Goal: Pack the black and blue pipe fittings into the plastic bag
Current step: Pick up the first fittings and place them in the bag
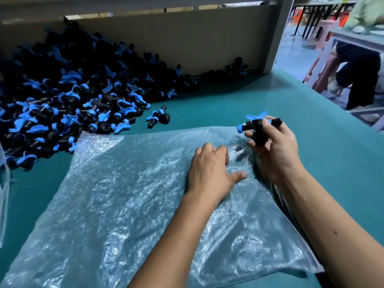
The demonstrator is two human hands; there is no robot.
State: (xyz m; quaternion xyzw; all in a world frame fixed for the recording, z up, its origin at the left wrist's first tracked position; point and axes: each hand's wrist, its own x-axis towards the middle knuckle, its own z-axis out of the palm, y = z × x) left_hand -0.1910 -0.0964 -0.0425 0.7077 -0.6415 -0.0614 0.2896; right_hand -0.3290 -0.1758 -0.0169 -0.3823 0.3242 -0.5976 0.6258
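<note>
left: fittings heap (pixel 68 96) blocks | right: bare table (pixel 311 125) passable

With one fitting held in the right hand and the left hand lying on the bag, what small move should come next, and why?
Probably the left hand, now resting flat on the plastic bag, should lift the bag's top layer near the right hand to open a mouth. The right hand grips a black and blue fitting just above that edge, and the bag lies flat, so the fitting has no visible way in yet.

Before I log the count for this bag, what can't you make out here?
- Head view: clear crinkled plastic bag contents; dark shapes beside left hand blur through film.
- Bag opening: hidden behind right hand gripping black and blue pipe fitting.
- Fitting pile: left edge crops it.
</note>
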